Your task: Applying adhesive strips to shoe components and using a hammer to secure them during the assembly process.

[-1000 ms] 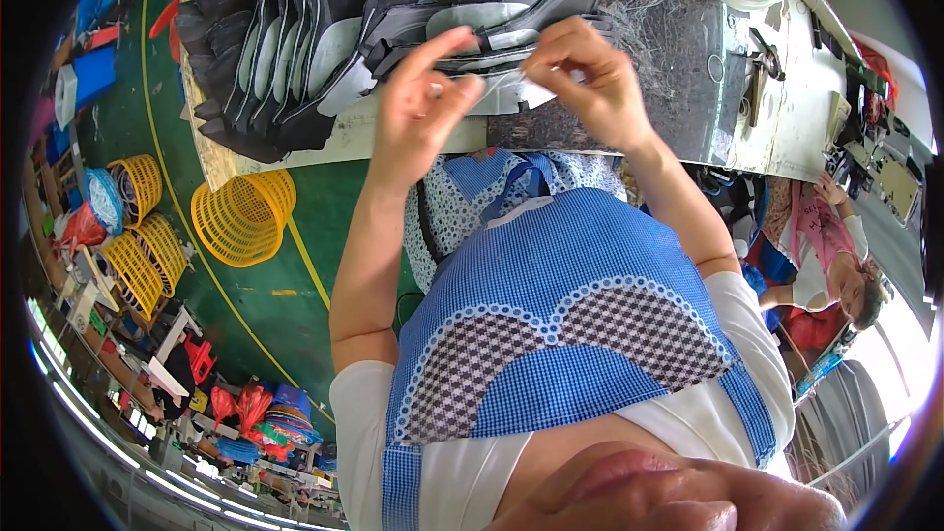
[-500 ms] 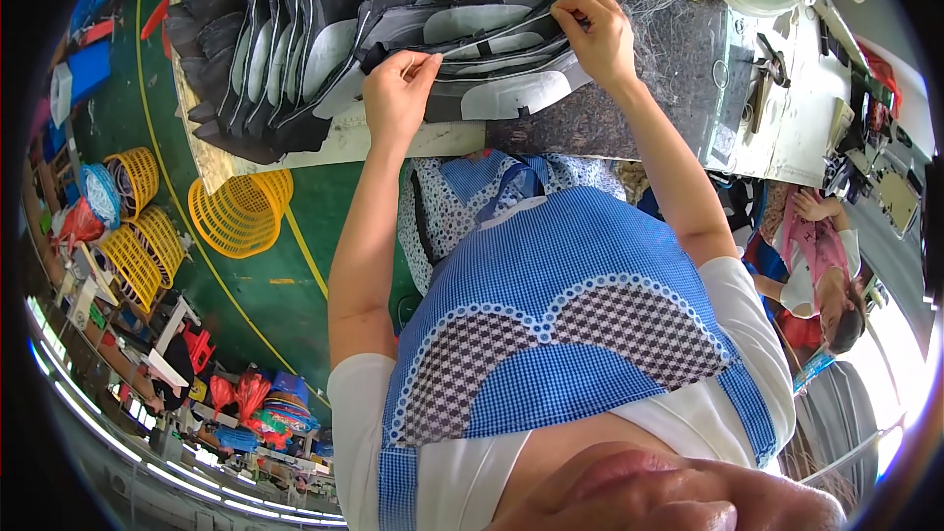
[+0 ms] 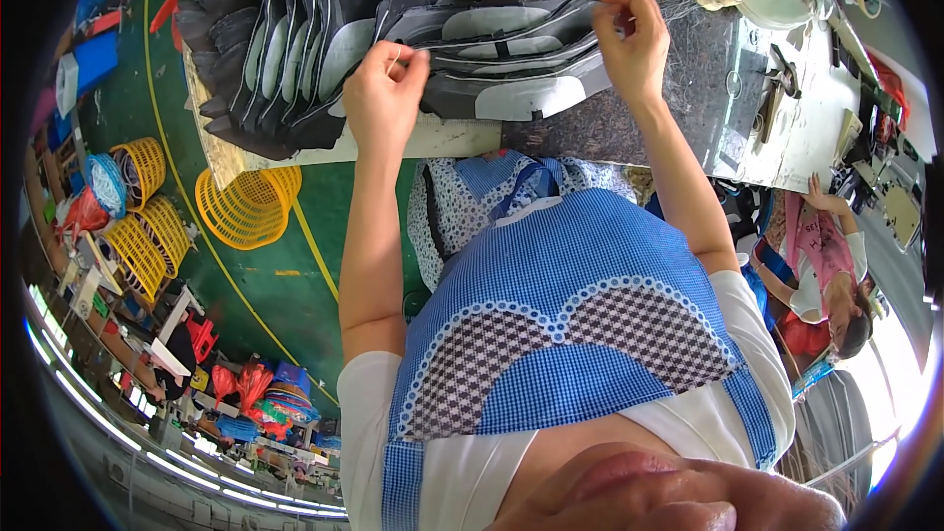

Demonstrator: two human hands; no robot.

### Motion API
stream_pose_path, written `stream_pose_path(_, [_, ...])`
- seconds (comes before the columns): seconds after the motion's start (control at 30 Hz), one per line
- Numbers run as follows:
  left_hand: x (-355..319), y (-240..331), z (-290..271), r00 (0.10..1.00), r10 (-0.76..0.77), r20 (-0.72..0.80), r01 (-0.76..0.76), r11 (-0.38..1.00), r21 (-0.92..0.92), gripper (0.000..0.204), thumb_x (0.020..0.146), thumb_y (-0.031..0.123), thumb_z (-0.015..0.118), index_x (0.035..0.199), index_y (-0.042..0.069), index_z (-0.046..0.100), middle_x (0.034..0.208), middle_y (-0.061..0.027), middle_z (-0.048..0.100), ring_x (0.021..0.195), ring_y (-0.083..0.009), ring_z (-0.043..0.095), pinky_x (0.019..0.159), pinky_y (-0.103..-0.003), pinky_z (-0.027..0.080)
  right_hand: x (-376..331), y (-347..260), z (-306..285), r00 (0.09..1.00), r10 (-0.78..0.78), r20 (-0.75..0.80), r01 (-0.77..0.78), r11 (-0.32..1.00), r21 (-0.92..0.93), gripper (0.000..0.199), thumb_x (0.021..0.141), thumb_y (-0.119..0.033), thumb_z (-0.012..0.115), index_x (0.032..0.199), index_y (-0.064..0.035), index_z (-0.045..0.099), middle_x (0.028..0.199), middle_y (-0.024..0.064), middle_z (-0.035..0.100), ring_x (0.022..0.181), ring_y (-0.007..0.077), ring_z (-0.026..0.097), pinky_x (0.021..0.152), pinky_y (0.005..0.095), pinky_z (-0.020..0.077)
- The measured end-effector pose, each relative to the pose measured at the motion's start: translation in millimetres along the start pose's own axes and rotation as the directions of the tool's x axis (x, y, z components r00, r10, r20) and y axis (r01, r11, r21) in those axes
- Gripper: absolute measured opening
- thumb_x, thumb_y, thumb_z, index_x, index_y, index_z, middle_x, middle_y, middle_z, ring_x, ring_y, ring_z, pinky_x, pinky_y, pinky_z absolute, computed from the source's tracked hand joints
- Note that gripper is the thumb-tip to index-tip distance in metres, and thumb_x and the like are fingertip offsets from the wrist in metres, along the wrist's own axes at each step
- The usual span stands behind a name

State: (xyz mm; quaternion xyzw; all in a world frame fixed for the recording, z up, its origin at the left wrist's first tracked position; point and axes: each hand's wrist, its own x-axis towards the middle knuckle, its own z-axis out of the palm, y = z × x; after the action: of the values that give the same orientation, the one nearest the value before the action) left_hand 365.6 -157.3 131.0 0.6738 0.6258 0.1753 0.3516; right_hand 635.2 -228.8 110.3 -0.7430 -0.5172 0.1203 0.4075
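Spreading apart since a second ago, the two hands have left their close huddle above the stack and now sit at opposite ends of the same flat piece, which suggests that a small fiddly bit of handling is over and the piece itself is now being taken up or straightened. The left hand, just left of centre in the upper part of the frame, is curled nearly shut, thumb and fingertips pinched on the near left end of the dark shoe-upper piece. The right hand, further right and a little higher, is likewise closed in a pinch on the far right end of that piece, fingers bent over its edge. The piece, black with pale grey panels, lies stretched between the two hands on top of a few similar ones, resting on the speckled dark work table. To the left, in the upper left of the frame, a fanned row of like pieces stands on edge, just beside the left hand. Yellow baskets sit on the green floor below.
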Motion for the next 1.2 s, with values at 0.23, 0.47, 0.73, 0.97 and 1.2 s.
stream_pose_path(0.23, [-18.2,42.5,13.6,0.948,0.269,0.168,-0.222,0.941,-0.255,0.017,0.082,0.015,0.073,0.088,0.002,0.065,0.064,0.0003,0.061,0.055,-0.0051,0.051,0.052,-0.024,0.041,-6.7,-94.5,16.9,0.851,-0.160,0.500,-0.173,0.814,0.555,0.013,0.088,-0.012,0.068,0.096,-0.0014,0.067,0.086,0.0020,0.064,0.078,0.0072,0.059,0.072,0.0233,0.0489])
stream_pose_path(0.47, [-27.2,41.7,-27.3,0.829,0.305,0.469,0.378,0.312,-0.872,0.025,0.093,0.015,0.058,0.111,-0.003,0.060,0.087,-0.0080,0.065,0.072,-0.0100,0.057,0.064,-0.023,0.045,-9.8,-58.2,-1.8,0.775,0.241,0.584,-0.613,0.507,0.606,0.019,0.090,-0.018,0.066,0.089,0.0015,0.066,0.080,0.0014,0.065,0.073,0.0055,0.057,0.065,0.0216,0.0469])
stream_pose_path(0.73, [-31.4,63.0,-40.7,0.851,0.192,0.489,0.433,0.272,-0.860,0.030,0.096,0.009,0.052,0.120,-0.009,0.056,0.113,-0.0226,0.065,0.103,-0.0255,0.066,0.087,-0.029,0.056,-39.3,-57.6,-27.9,0.769,0.074,0.635,-0.222,0.962,0.157,0.017,0.084,-0.010,0.065,0.099,-0.0026,0.065,0.093,0.0068,0.066,0.082,0.0150,0.064,0.069,0.0275,0.0510])
stream_pose_path(0.97, [-40.4,73.5,-26.5,0.883,0.177,0.435,0.288,0.528,-0.799,0.022,0.096,0.017,0.058,0.103,-0.004,0.064,0.087,-0.0142,0.071,0.075,-0.0183,0.070,0.066,-0.025,0.057,0.0,-112.2,-39.5,0.858,-0.084,0.507,-0.234,0.815,0.530,0.018,0.086,-0.013,0.068,0.099,-0.0002,0.067,0.094,0.0051,0.069,0.083,0.0098,0.063,0.071,0.0251,0.0498])
stream_pose_path(1.2, [-48.9,73.1,-18.9,0.953,0.268,0.144,-0.102,0.727,-0.679,0.008,0.092,0.006,0.062,0.087,-0.001,0.061,0.064,-0.0006,0.061,0.054,-0.0044,0.055,0.052,-0.017,0.041,-6.0,-116.2,-24.0,0.876,-0.057,0.478,-0.260,0.780,0.570,0.015,0.086,-0.010,0.068,0.095,0.0010,0.065,0.081,0.0066,0.067,0.071,0.0105,0.061,0.066,0.0254,0.0506])
